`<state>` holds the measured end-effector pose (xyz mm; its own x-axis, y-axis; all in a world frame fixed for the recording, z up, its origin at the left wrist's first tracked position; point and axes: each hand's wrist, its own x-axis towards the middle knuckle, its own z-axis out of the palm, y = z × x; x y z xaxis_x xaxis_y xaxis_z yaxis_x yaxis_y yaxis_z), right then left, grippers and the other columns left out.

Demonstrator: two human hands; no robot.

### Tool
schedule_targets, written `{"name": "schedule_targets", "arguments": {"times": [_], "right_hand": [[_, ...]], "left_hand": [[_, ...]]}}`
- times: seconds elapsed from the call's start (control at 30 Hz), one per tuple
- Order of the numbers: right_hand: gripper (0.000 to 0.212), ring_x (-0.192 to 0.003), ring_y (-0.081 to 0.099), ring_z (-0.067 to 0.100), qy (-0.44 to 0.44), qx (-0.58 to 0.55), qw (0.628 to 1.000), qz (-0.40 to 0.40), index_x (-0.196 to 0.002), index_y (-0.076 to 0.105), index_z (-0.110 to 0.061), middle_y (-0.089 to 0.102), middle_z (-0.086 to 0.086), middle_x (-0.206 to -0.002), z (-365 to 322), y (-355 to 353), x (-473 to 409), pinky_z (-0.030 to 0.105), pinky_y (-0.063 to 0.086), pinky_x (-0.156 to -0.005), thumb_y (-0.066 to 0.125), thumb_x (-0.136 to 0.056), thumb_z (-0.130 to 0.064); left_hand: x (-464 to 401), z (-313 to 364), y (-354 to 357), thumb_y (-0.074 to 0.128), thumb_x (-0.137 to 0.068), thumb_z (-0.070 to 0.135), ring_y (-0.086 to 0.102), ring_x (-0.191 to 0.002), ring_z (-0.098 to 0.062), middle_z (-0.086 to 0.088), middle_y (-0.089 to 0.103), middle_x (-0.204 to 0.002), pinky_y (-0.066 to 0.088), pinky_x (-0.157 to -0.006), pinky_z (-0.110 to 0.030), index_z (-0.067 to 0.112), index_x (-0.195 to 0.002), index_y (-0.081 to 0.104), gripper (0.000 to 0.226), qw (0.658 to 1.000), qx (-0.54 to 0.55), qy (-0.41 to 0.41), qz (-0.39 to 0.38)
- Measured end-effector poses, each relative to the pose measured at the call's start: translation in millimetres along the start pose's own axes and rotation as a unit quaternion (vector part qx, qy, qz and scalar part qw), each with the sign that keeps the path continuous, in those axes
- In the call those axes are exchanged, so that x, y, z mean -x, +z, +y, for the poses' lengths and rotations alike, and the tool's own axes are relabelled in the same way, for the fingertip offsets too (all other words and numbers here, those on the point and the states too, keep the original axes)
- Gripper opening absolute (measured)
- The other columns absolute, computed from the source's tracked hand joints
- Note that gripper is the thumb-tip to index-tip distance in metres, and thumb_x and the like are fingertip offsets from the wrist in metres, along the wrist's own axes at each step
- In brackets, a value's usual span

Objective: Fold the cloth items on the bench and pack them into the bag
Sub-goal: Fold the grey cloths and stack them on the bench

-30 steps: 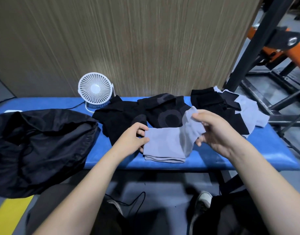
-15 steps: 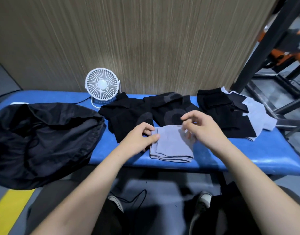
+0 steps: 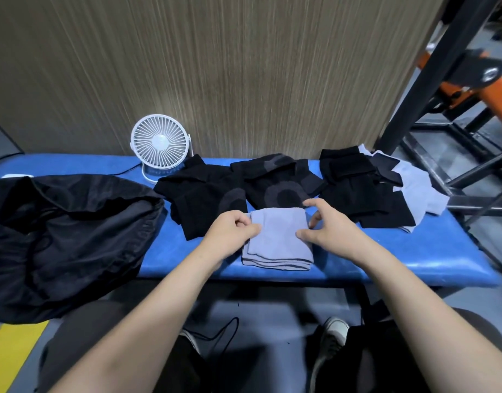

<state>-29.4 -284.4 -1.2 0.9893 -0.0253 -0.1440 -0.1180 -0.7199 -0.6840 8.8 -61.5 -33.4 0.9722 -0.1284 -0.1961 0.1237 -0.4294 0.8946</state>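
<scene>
A grey cloth (image 3: 276, 242), folded into a small stack of layers, lies near the front edge of the blue bench (image 3: 357, 262). My left hand (image 3: 230, 231) pinches its left edge with thumb and curled fingers. My right hand (image 3: 326, 222) grips its right edge, thumb on top and fingers curled round the far corner. Behind it lie black cloths (image 3: 204, 202), a black patterned one (image 3: 275, 185) and a black and grey pile (image 3: 366, 188). The black bag (image 3: 65, 231) slumps over the bench's left end, its mouth facing right.
A small white fan (image 3: 160, 147) stands at the back of the bench by the wooden wall, its cable running left. A black metal frame (image 3: 431, 80) with orange parts rises at the right. My knees and shoes are below the bench.
My right hand brought the raised right flap of the grey cloth over to the left and down, so the cloth now lies flat and narrower. Both hands now hold its side edges.
</scene>
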Motion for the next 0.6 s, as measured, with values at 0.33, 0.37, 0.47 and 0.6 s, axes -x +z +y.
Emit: {"name": "schedule_targets", "arguments": {"times": [0.33, 0.37, 0.47, 0.6], "right_hand": [[0.064, -0.073, 0.062, 0.019, 0.022, 0.010, 1.000, -0.020, -0.141, 0.037, -0.031, 0.064, 0.004, -0.094, 3.2, 1.9, -3.3, 0.029, 0.047, -0.062, 0.071, -0.086, -0.032], [0.062, -0.072, 0.062, 0.019, 0.015, 0.004, 1.000, -0.014, -0.140, 0.038, -0.033, 0.065, 0.004, -0.093, 4.5, 1.6, -2.9, 0.029, 0.048, -0.063, 0.071, -0.087, -0.033], [0.054, -0.075, 0.058, 0.013, -0.044, 0.034, 0.998, 0.001, -0.134, 0.049, -0.041, 0.064, 0.006, -0.094, 7.0, 0.4, -0.8, 0.027, 0.048, -0.072, 0.072, -0.086, -0.030], [0.044, -0.092, 0.050, 0.013, -0.070, 0.134, 0.988, -0.036, -0.125, 0.058, -0.047, 0.052, -0.001, -0.100, 10.1, 3.3, -1.2, 0.032, 0.045, -0.090, 0.073, -0.085, -0.034]], "left_hand": [[5.7, -5.9, -6.3, 0.071, -0.084, 0.031, 0.057, -0.075, -0.012, 0.006, 0.063, -0.089, 0.044, -0.066, -0.030, 0.029, -0.104, 0.049, 0.030, 0.995, -0.079, 0.046, 0.033], [6.9, -4.9, -6.8, 0.071, -0.085, 0.032, 0.057, -0.078, -0.011, 0.006, 0.061, -0.093, 0.042, -0.066, -0.028, 0.034, -0.109, 0.046, 0.035, 0.994, -0.090, 0.058, 0.037], [11.4, -2.8, -9.8, 0.070, -0.086, 0.033, 0.053, -0.079, -0.004, 0.010, 0.048, -0.103, 0.039, -0.068, -0.018, 0.042, -0.117, 0.047, 0.040, 0.984, -0.135, 0.106, 0.043], [11.1, -7.2, -12.6, 0.069, -0.086, 0.040, 0.053, -0.084, 0.000, 0.008, 0.049, -0.103, 0.033, -0.068, -0.010, 0.045, -0.116, 0.060, 0.032, 0.975, -0.193, 0.113, -0.016]]}}
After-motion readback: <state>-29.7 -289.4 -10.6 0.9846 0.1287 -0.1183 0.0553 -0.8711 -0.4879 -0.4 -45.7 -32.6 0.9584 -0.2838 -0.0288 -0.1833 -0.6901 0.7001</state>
